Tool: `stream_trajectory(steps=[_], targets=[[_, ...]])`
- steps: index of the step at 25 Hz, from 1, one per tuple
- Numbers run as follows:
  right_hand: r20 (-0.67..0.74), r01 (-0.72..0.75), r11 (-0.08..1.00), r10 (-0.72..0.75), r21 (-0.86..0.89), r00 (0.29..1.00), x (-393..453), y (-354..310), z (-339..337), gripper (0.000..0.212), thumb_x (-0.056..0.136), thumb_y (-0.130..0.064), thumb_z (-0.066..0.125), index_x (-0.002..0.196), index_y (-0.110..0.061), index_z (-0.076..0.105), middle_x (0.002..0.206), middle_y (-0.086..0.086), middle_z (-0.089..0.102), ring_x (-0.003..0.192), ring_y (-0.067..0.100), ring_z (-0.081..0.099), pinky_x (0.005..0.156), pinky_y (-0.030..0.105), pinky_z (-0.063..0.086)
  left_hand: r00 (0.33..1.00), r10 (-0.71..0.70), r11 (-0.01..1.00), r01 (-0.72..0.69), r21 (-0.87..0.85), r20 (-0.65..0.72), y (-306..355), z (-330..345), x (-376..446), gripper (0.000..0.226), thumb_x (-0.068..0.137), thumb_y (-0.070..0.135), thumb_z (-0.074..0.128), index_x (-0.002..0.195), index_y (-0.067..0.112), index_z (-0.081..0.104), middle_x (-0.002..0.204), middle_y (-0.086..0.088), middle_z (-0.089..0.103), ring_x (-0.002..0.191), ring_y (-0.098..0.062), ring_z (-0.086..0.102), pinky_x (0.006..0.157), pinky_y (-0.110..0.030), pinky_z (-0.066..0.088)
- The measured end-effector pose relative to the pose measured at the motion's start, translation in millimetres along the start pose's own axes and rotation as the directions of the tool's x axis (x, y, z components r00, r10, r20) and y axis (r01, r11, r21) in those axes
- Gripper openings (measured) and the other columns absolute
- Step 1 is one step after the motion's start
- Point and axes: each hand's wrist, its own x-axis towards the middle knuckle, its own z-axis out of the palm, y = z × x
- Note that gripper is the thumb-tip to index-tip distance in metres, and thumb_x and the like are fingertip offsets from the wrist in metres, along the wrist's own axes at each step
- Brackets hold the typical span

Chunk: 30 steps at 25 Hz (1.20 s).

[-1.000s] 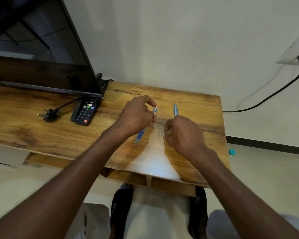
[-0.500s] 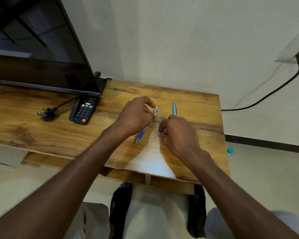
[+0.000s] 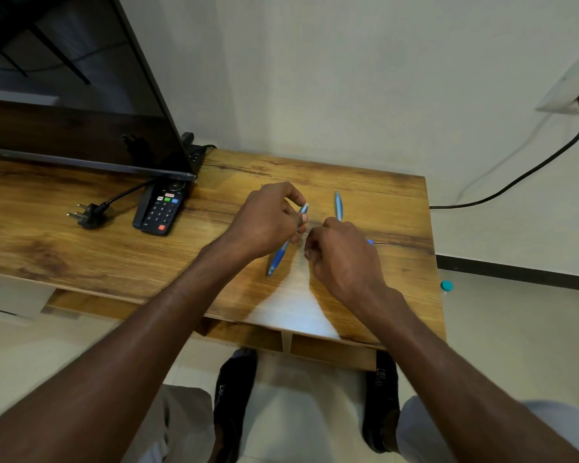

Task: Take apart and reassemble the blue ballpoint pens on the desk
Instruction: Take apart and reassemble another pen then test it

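Wooden desk (image 3: 365,182); black socks (image 3: 380,399) read "SPORT"; left hand (image 3: 264,222) grips pen (image 3: 281,248).

Two blue pens (image 3: 279,253) (image 3: 338,205) were on the bench (image 3: 81,248), along with one remote control (image 3: 161,208) and one loose plug (image 3: 87,215). One screen (image 3: 64,105) stood there, and one teal cap (image 3: 446,285) lay on the floor.

On the desk (image 3: 365,182), the remote (image 3: 161,208) lies between plug (image 3: 87,215) and pens (image 3: 338,205).

both hands (image 3: 268,218) (image 3: 343,255) curled, close together
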Motion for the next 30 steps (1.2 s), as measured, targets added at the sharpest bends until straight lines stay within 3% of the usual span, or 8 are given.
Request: stream_trajectory(steps=[3, 5, 8, 11, 14, 20, 26, 30], targets=[[-0.09, -0.038, 0.991, 0.05, 0.129, 0.995, 4.5, -0.1, -4.7, 0.01, 0.1, -0.022, 0.067, 0.106, -0.021, 0.074, 0.099, -0.004, 0.068, 0.094, 0.017, 0.063, 0.071, 0.033, 0.05, 1.0, 0.012, 1.0, -0.012, -0.01, -0.011, -0.1, -0.5, 0.8, 0.024, 0.099, 0.016, 0.071, 0.123, 0.016, 0.066, 0.087, 0.001, 0.081, 0.074, -0.012, 0.079, 0.065, -0.028, 0.06], [-0.116, -0.138, 0.924, 0.191, 0.357, 0.975, 10.4, 3.1, -13.2, 0.007, 0.098, -0.021, 0.07, 0.099, -0.023, 0.076, 0.089, -0.009, 0.072, 0.081, 0.009, 0.066, 0.066, 0.03, 0.053, 1.0, 0.014, 0.999, -0.015, -0.031, -0.017, -2.0, 0.1, 1.1, 0.022, 0.1, 0.016, 0.071, 0.121, 0.017, 0.066, 0.086, 0.001, 0.08, 0.074, -0.011, 0.078, 0.064, -0.026, 0.058], [-0.036, -0.269, 0.725, 0.375, 0.634, 0.926, 16.6, 12.1, -26.0, 0.009, 0.095, -0.017, 0.076, 0.09, -0.023, 0.08, 0.082, -0.011, 0.075, 0.079, 0.005, 0.07, 0.067, 0.026, 0.053, 1.0, 0.015, 0.998, -0.016, -0.061, -0.017, -3.2, 2.4, 3.2, 0.02, 0.1, 0.016, 0.07, 0.12, 0.017, 0.067, 0.086, 0.001, 0.08, 0.072, -0.008, 0.077, 0.059, -0.021, 0.053], [0.11, -0.317, 0.433, 0.439, 0.844, 0.892, 16.3, 19.9, -38.4, 0.01, 0.094, -0.011, 0.077, 0.096, -0.019, 0.083, 0.092, -0.006, 0.081, 0.088, 0.003, 0.075, 0.07, 0.02, 0.055, 1.0, 0.018, 0.995, -0.018, -0.103, 0.001, 1.6, 6.2, 5.4, 0.019, 0.1, 0.016, 0.07, 0.119, 0.017, 0.066, 0.088, 0.001, 0.081, 0.073, -0.009, 0.078, 0.061, -0.022, 0.052], [0.181, -0.342, 0.324, 0.437, 0.882, 0.881, 15.0, 25.4, -45.0, 0.017, 0.097, -0.006, 0.072, 0.104, -0.016, 0.083, 0.097, -0.004, 0.08, 0.07, -0.01, 0.066, 0.061, 0.012, 0.048, 0.999, 0.034, 0.986, -0.027, -0.166, 0.041, 8.6, 11.4, 6.4, 0.017, 0.101, 0.014, 0.068, 0.118, 0.016, 0.066, 0.089, -0.002, 0.081, 0.075, -0.014, 0.08, 0.062, -0.024, 0.055], [0.252, -0.371, 0.223, 0.427, 0.901, 0.868, 15.2, 33.0, -50.2, 0.024, 0.101, -0.006, 0.065, 0.103, -0.02, 0.084, 0.095, -0.004, 0.075, 0.07, 0.005, 0.053, 0.056, 0.021, 0.044, 0.995, 0.065, 0.975, -0.047, -0.215, 0.08, 14.8, 17.0, 5.6, 0.02, 0.102, 0.012, 0.067, 0.121, 0.017, 0.066, 0.09, -0.003, 0.081, 0.078, -0.016, 0.08, 0.062, -0.023, 0.059], [0.311, -0.372, 0.065, 0.426, 0.926, 0.849, 16.1, 36.3, -51.4, 0.02, 0.099, -0.004, 0.066, 0.11, -0.013, 0.08, 0.097, 0.006, 0.078, 0.071, 0.011, 0.059, 0.055, 0.026, 0.04, 0.994, 0.067, 0.969, -0.045, -0.241, 0.085, 17.2, 16.6, 3.0, 0.02, 0.102, 0.011, 0.067, 0.122, 0.014, 0.066, 0.089, -0.004, 0.081, 0.077, -0.017, 0.08, 0.054, -0.013, 0.051], [0.31, -0.364, 0.036, 0.449, 0.931, 0.838, 15.7, 36.1, -53.8, 0.018, 0.096, -0.005, 0.071, 0.111, -0.011, 0.078, 0.103, 0.011, 0.082, 0.072, 0.013, 0.062, 0.055, 0.027, 0.041, 0.991, 0.086, 0.971, -0.06, -0.231, 0.106, 19.7, 16.4, 2.0, 0.02, 0.102, 0.01, 0.067, 0.12, 0.017, 0.067, 0.089, -0.002, 0.081, 0.076, -0.013, 0.079, 0.054, -0.011, 0.05]])
